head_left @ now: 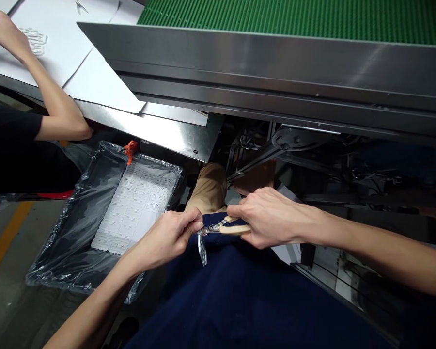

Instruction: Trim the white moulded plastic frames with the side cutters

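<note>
My right hand (pixel 267 217) is closed round small pliers with cream handles (pixel 228 228), held over my lap. Their metal tip meets my left hand (pixel 169 237), whose fingers pinch a small clear plastic piece (pixel 202 252) that hangs down below the tip. Both hands sit close together above my dark blue clothing (pixel 240 295), just under the edge of the steel conveyor frame.
A bin lined with clear plastic (pixel 76 228) stands at my left and holds a white perforated sheet (pixel 134 208). A steel conveyor frame (pixel 276 63) with a green belt (pixel 294 17) runs overhead. A co-worker's arm (pixel 54 102) rests on white sheets (pixel 76 53) at the upper left.
</note>
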A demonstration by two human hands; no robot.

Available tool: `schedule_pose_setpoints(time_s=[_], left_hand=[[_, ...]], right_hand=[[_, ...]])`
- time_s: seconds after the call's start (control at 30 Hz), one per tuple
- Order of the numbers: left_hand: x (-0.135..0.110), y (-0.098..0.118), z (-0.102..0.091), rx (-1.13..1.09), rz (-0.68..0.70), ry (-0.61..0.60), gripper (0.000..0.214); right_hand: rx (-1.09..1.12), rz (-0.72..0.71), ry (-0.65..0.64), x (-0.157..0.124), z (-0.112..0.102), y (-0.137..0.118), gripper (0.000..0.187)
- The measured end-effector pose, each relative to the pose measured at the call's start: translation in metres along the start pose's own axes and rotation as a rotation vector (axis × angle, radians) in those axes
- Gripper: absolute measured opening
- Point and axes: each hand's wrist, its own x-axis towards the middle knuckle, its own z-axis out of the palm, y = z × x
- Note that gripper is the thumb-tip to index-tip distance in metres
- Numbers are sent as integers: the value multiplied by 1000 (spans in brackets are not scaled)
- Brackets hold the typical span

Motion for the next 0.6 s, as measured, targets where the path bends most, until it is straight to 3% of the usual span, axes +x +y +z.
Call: schedule_pose_setpoints(time_s=[0.13,0.23,0.4,0.5,0.6], left_hand=[[2,-4,4,-161,-56,69,22],[2,-8,13,-420,-108,97,28],[3,-16,42,-908,-93,12,32],[8,-19,59,-1227,-165,46,33],[17,-15,65,-1527,-246,96,37]], right_hand=[[127,61,-36,0,6,6,7],[235,200,-76,-3,14,16,16],[342,461,31,-14,37,30,33],[432,408,122,-18,52,30,31],[421,337,242,-19,61,26,28]])
